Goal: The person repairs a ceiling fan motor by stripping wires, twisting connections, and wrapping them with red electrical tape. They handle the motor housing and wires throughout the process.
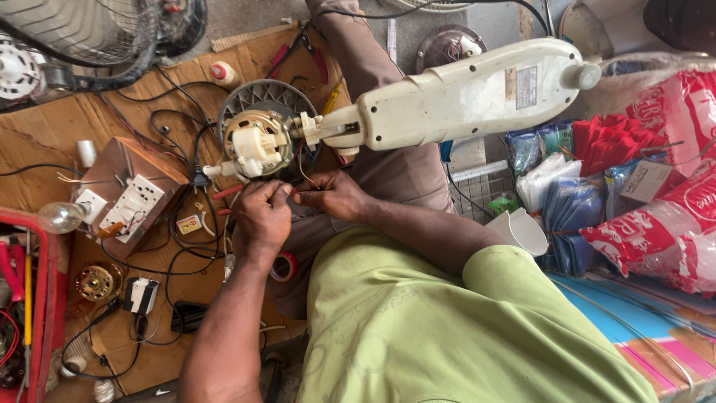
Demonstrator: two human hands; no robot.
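A cream fan body (462,93) lies across my lap, its bare motor (257,142) with a white gear housing pointing left over the cardboard floor mat. Just below the motor, my left hand (261,218) and my right hand (333,195) meet fingertip to fingertip. Both pinch thin wires (302,170) that run up into the motor. What the fingertips hold beyond the wires is hidden. A roll of red tape (284,266) lies by my left wrist.
A wooden switch and socket board (127,195) with a bulb (60,216) sits to the left, among black cables. A red toolbox (43,298) stands at the left edge, pliers (317,61) and a fan grille (74,30) lie beyond. Red and blue plastic packets (656,186) are stacked on the right.
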